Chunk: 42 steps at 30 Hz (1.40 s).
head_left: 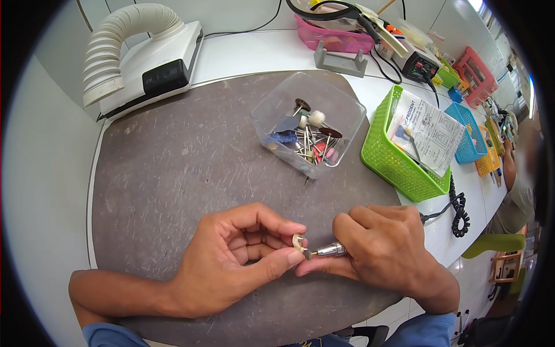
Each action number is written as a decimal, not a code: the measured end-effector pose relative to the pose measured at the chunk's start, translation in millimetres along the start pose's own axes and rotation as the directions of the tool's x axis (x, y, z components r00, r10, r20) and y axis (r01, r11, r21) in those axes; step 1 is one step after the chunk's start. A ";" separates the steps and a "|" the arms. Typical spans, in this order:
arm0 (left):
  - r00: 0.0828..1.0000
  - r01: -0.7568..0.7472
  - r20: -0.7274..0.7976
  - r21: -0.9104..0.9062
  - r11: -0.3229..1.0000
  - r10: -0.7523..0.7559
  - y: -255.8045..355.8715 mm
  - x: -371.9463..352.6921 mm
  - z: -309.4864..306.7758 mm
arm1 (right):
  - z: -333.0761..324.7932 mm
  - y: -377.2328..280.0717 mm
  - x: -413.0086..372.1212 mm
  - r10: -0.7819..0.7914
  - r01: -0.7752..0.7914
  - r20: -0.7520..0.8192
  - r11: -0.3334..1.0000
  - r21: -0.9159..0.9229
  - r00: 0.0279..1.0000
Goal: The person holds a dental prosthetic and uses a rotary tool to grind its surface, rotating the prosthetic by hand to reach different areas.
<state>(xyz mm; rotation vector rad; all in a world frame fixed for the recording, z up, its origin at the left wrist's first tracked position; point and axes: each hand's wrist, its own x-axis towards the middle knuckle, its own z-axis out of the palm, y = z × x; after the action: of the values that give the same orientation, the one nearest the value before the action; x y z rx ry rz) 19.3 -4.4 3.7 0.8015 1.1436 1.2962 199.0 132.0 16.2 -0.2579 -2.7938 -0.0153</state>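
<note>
My left hand [231, 260] is closed, pinching a small cream-coloured dental piece [298, 239] with short metal parts between thumb and fingertips. My right hand [381, 246] wraps round a silver rotary handpiece [332, 249], most of its body hidden by the fingers. A small dark grinding bit [307, 254] on its thin shank lies against or right beside the lower end of the dental piece; contact is hard to tell. Both hands are above the front of a scratched brown mat [167, 168].
Beyond my hands stands a clear plastic box [272, 153] of assorted rotary bits. A green basket [399, 168] holding printed packets is to its right. At the back left sits a white unit with a ribbed hose [110, 43]. A black coiled cord [459, 214] hangs at right; another person [520, 191] sits beyond.
</note>
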 end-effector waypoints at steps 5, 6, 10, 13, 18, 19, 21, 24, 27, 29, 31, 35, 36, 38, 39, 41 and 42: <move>1.000 0.000 0.003 -0.057 0.998 0.001 0.6 2.0 -1.7 | -1.1 1.6 1.3 0.031 -0.030 -0.023 0.998 0.048 0.999; 0.999 -0.009 0.038 -0.048 0.999 0.011 -1.2 2.4 -3.6 | -2.2 1.8 1.6 0.036 -0.035 -0.009 0.998 0.057 0.999; 0.998 -0.013 0.063 -0.037 0.999 0.016 -0.4 2.3 -4.5 | -3.7 2.7 1.5 0.097 -0.098 0.013 0.987 0.130 0.995; 0.999 0.033 0.022 -0.142 0.989 -0.030 4.2 0.8 0.8 | -2.6 2.7 1.6 0.110 -0.108 -0.004 0.984 0.138 0.994; 0.995 -0.087 0.048 -0.021 0.996 0.088 -1.3 2.0 -2.5 | -1.5 3.3 1.5 0.116 -0.112 -0.017 0.982 0.152 0.993; 0.995 -0.087 0.048 -0.021 0.996 0.088 -0.7 1.7 -1.9 | -1.2 3.3 1.4 0.122 -0.118 -0.017 0.981 0.156 0.992; 0.999 -0.018 0.038 -0.047 0.999 0.019 1.2 1.0 0.0 | -1.7 3.1 1.9 0.123 -0.119 -0.013 0.981 0.156 0.992; 1.000 -0.025 0.017 -0.053 0.998 0.026 1.9 0.8 1.1 | -0.5 3.8 1.6 0.116 -0.112 -0.015 0.981 0.161 0.993; 0.999 -0.048 0.002 -0.043 0.998 0.048 -2.6 1.0 -2.7 | -1.5 4.1 1.6 0.095 -0.093 -0.005 0.984 0.154 0.995; 0.999 -0.045 -0.003 -0.041 0.998 0.045 -2.9 0.3 -2.5 | -2.8 3.4 2.7 0.080 -0.080 0.010 0.986 0.144 0.997; 0.999 -0.040 -0.005 -0.041 0.998 0.039 -2.7 0.0 -2.1 | -3.1 1.9 4.2 0.056 -0.058 0.018 0.992 0.108 0.998; 0.999 -0.051 0.007 -0.026 0.998 0.051 -1.9 -0.4 -0.4 | -2.0 2.3 3.8 0.053 -0.056 0.038 0.994 0.094 0.998; 0.999 -0.051 0.000 -0.036 0.998 0.051 -1.8 -0.6 -0.1 | -1.6 1.9 3.5 0.050 -0.053 0.037 0.995 0.089 0.998; 0.999 -0.046 -0.001 -0.034 0.998 0.046 -1.3 -1.0 0.3 | -0.9 1.6 3.3 0.046 -0.049 0.035 0.995 0.086 0.998; 0.999 -0.041 -0.001 -0.032 0.999 0.041 -1.1 -1.0 0.4 | -0.6 1.8 3.1 0.041 -0.043 0.032 0.996 0.078 0.999; 0.999 -0.041 0.000 -0.036 0.998 0.041 -1.7 -0.9 0.4 | 0.2 2.1 3.0 0.037 -0.039 0.029 0.997 0.070 0.999; 0.999 -0.041 -0.001 -0.041 0.998 0.041 -2.0 -0.9 0.4 | 0.8 2.0 3.1 0.038 -0.039 0.021 0.997 0.069 0.999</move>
<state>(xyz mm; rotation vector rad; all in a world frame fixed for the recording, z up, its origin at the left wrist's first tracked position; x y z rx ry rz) 20.4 -5.5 2.1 0.7982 1.1019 1.3495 196.2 134.5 16.4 -0.2965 -2.8017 0.0936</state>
